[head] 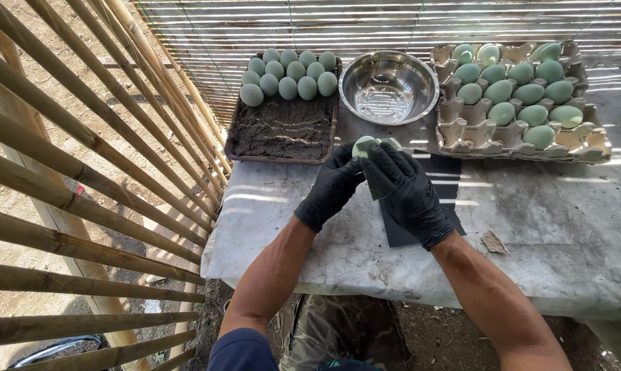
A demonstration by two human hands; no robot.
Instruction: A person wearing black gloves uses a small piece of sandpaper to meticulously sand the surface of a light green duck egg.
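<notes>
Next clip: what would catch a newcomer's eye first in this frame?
Dead centre, the left hand and right hand, both in black gloves, close around one pale green egg above the grey table. Behind them a shiny round metal bowl sits between a dark tray of black paste with eggs lined at its far end, on the left, and a grey pulp carton part filled with green eggs on the right.

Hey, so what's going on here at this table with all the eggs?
A person in black gloves holds one pale green egg in the left hand, while the right hand presses a grey-green pad against it. Behind the hands, a tray of dark mud carries rows of eggs at its far end, an empty steel bowl sits in the middle, and a cardboard egg carton stands partly filled.
</notes>
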